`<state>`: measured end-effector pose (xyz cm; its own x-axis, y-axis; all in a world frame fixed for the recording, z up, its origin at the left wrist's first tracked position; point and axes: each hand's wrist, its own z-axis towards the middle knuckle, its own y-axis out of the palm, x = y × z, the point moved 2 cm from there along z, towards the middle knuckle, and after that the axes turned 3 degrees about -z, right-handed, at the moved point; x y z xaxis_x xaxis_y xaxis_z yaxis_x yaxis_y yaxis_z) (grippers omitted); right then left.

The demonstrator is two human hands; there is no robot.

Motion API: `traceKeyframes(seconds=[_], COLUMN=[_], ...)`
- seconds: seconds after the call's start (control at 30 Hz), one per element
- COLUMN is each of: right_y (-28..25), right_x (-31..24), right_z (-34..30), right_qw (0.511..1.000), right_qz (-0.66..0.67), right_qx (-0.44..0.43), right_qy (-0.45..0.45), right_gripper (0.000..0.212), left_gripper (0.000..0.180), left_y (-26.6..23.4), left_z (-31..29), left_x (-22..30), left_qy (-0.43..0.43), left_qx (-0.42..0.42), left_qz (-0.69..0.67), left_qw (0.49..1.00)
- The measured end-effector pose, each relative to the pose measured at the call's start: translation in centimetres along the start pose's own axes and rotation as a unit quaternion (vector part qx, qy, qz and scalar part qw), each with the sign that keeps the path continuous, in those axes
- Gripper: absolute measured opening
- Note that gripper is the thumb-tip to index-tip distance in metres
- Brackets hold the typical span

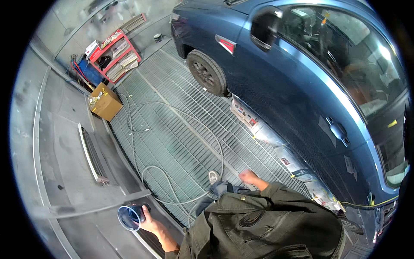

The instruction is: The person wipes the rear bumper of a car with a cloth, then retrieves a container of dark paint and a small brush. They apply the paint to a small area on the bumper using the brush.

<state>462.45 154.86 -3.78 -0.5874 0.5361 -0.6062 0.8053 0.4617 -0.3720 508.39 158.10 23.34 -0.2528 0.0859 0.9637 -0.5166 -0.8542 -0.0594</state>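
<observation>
At the lower left, my left hand (148, 221) is closed around a clear cup (125, 219) that looks dark blue inside. The cup is held out near the grey wall on my left, and part of its side is hidden by my fingers. My right hand (249, 176) hangs in front of my body above the grated floor, apart from the car. Its fingers are smeared, and nothing can be made out in them.
A blue car (276, 86) stands on the right, with masking sheets (276, 136) along its lower edge. A pale hose (220, 142) lies looped across the grated floor (172, 129). Along the left wall are a cardboard box (108, 105) and a red shelf (113, 56).
</observation>
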Motion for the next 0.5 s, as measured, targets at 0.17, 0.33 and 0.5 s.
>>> traceKeyframes(seconds=[0.17,0.33,0.5], right_y=[-6.1,-8.1,-9.2], right_x=[-16.2,-20.4,-13.5], right_z=[10.1,20.3,27.3], right_qw=[0.984,0.979,0.97], right_qz=[0.173,0.204,0.221], right_qx=[-0.009,0.026,-0.008], right_qy=[-0.039,0.008,0.104], right_gripper=[0.026,0.026,0.018], left_gripper=[0.037,0.052,0.05], left_y=[9.5,19.5,33.0], left_z=[9.6,19.4,29.5], left_x=[-1.7,-4.2,-7.9], left_qy=[-0.018,-0.025,-0.045], left_qx=[-0.007,-0.048,-0.128], left_qz=[-0.008,0.012,-0.072], left_qw=[1.0,0.998,0.988])
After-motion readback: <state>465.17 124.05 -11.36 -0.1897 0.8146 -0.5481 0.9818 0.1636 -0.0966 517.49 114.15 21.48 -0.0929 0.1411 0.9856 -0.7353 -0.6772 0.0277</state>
